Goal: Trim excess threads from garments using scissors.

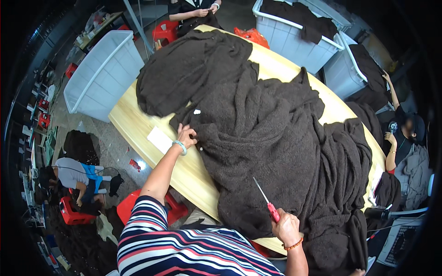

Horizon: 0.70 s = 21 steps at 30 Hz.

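A large heap of dark brown knit cloth (271, 147) lies in folds over a light wooden table (133, 112). At its left edge, my left hand (186, 136) has its fingers bent and closed on the cloth. My right hand (286, 227), near the table's front, grips the red handle of a slim, pointed metal tool (261, 190). The tool's shaft points away from me and to the left, over the cloth; I cannot make out its exact kind. A small white piece (197, 112) lies on the cloth beyond my left hand. Beside that hand lies a white card (159, 140).
White bins stand at the far left (103, 76), far right (299, 34) and right (343, 69); the right ones hold dark cloth. A person (195, 11) works at the far end, another (407, 131) at the right, a third (73, 175) at the left. Red stools (175, 207) stand nearby.
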Available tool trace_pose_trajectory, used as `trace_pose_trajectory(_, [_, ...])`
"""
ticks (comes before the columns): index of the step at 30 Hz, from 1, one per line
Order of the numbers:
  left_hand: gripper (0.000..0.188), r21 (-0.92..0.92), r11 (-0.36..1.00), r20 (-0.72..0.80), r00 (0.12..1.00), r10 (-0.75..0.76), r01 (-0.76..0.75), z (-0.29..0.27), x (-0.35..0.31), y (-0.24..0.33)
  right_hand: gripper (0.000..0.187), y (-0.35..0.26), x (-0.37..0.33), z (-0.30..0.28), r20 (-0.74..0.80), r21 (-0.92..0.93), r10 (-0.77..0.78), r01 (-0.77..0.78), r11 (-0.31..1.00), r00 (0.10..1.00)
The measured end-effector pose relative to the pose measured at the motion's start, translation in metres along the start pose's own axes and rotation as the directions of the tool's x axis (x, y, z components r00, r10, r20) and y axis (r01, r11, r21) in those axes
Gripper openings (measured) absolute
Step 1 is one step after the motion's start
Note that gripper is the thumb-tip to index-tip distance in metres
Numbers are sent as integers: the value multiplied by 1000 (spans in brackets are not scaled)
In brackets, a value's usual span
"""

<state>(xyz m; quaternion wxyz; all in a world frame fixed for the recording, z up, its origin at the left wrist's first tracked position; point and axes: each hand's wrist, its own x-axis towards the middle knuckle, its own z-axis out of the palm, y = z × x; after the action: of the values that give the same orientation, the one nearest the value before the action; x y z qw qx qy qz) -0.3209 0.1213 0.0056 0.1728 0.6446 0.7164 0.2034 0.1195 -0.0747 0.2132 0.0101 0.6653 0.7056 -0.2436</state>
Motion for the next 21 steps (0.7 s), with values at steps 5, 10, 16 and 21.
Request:
trace_pose_trajectory(5, [19,-233,970,-45,997,62,-71,-5,17,-7,18,1,-10,-2,-37,37,9,-8,999,999])
trace_pose_trajectory(10, [18,-267,895,-401,885,235,-358,-74,34,71,12,31,-3,-7,-128,128,3,14,992,992])
trace_pose_trajectory(16, [19,-867,259,-334,882,333,-426,-180,-5,250,9,67,-7,4,-217,204,-151,196,959,964])
trace_pose_trajectory(21, [44,-362,390,-477,528,703,-846,-224,-115,364,9,58,-13,5,-405,210,-352,460,863,844])
